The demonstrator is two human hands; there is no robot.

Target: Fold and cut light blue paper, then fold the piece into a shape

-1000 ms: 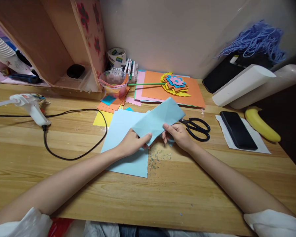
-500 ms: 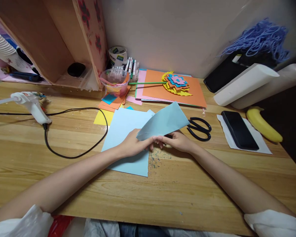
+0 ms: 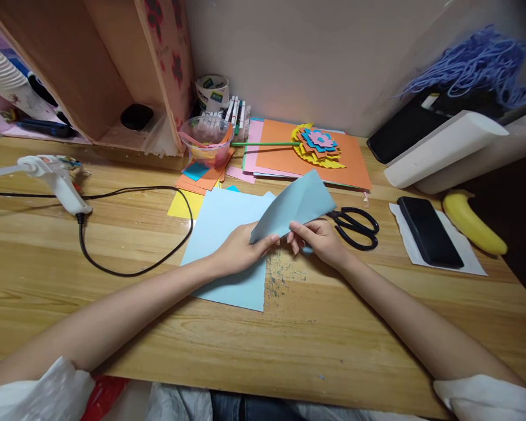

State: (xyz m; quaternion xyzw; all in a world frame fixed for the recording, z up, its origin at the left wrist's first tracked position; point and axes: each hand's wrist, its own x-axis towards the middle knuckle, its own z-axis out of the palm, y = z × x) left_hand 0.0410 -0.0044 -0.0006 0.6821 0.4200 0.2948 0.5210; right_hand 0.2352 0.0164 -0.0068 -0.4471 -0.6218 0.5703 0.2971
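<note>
Both my hands grip a piece of light blue paper (image 3: 296,204), raised over the table and slightly bent. My left hand (image 3: 241,248) pinches its lower left corner, thumb on top. My right hand (image 3: 319,240) holds the lower edge between thumb and fingers; a small blue bit shows beneath that hand. Under my left hand lies a larger light blue sheet (image 3: 228,292), flat on the wood. Black-handled scissors (image 3: 357,228) rest just right of my right hand, their blades mostly hidden behind hand and paper.
A white glue gun (image 3: 63,184) with a looping black cord stands left. Behind are a plastic bowl (image 3: 208,143) of paper scraps, markers (image 3: 234,114), and a layered paper flower (image 3: 319,143) on coloured sheets. A phone (image 3: 429,231) and a banana (image 3: 473,222) lie right.
My right thumb has shifted up onto the paper's face, and my hands have moved slightly apart. The held paper is raised a little. The whole view has shifted slightly.
</note>
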